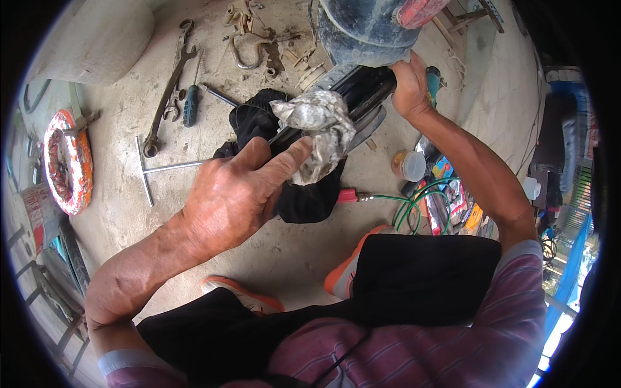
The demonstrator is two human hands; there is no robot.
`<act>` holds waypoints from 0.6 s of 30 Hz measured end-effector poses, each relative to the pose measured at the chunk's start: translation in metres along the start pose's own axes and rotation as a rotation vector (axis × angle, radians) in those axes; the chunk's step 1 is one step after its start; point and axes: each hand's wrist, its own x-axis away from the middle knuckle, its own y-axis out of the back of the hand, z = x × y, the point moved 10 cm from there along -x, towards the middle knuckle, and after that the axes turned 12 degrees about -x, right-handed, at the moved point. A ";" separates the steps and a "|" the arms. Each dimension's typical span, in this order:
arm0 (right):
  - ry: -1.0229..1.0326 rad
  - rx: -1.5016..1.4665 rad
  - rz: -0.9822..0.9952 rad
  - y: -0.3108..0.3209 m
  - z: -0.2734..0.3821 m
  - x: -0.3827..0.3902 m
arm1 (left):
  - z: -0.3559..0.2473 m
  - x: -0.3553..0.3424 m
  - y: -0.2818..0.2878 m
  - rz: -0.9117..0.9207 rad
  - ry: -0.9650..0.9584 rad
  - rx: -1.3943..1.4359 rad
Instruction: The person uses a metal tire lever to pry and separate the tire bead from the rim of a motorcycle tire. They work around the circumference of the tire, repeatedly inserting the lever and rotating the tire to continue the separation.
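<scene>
My left hand [226,194] reaches in from the lower left, its fingers closed on a crumpled, dirty grey-white rag [320,119]. The rag lies against a glossy black curved part [369,84], whose near end it covers. My right hand [411,87] is wrapped round the far right end of that part, just below a dusty blue rounded piece [369,35]; some of its fingers are hidden. Beneath the rag and my left hand lies a bunched black cloth [310,202]. A teal handle [433,81] shows just beside my right hand.
On the concrete floor to the left are a long wrench [169,90], a screwdriver [191,107] and a T-handle wrench [143,171]. An orange-and-white wrapped ring [68,161] stands farther left. A green cord [407,207], a small tub [412,166] and packets lie at right.
</scene>
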 end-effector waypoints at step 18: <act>0.296 0.202 0.004 0.002 0.010 0.006 | 0.006 0.011 0.011 0.193 0.032 0.000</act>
